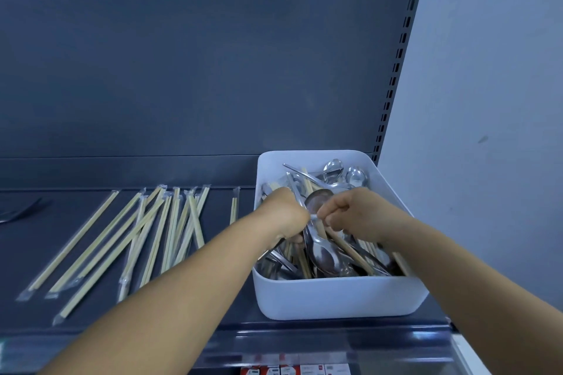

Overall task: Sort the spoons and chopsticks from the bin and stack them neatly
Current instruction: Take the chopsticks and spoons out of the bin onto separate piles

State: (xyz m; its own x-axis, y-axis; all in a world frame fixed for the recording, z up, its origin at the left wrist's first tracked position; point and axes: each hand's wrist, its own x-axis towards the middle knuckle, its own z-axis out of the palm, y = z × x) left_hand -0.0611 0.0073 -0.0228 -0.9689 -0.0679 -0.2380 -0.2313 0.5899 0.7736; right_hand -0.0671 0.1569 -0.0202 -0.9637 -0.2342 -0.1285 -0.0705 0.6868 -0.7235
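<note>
Where the shelf [213, 307] meets its right end: white bin [335, 298], near the front edge, filled with a jumble of metal spoons [323, 256] and chopsticks [350, 250] lying crosswise. Left hand [285, 215] over the bin's left half, fingers curled down into the pile, gripping cutlery; exactly which pieces, cannot tell. Right hand [350, 210] over the bin's middle, fingers curled, pinching what looks like a spoon handle between the two hands. Both forearms bare, reaching in from the front edge.

Left of the bin, on the dark shelf top: wrapped chopsticks [146, 240] in clear sleeves, fanned loosely from back edge toward front, several overlapping at the middle. One short wrapped pair [234, 205] apart, just beside the bin's left wall. Dark fork [24, 211], blurred, at the far left edge.

Behind: grey back panel [198, 76], slotted upright [396, 70] at its right. Below the front edge: red-and-white boxes [292, 370], partly seen.
</note>
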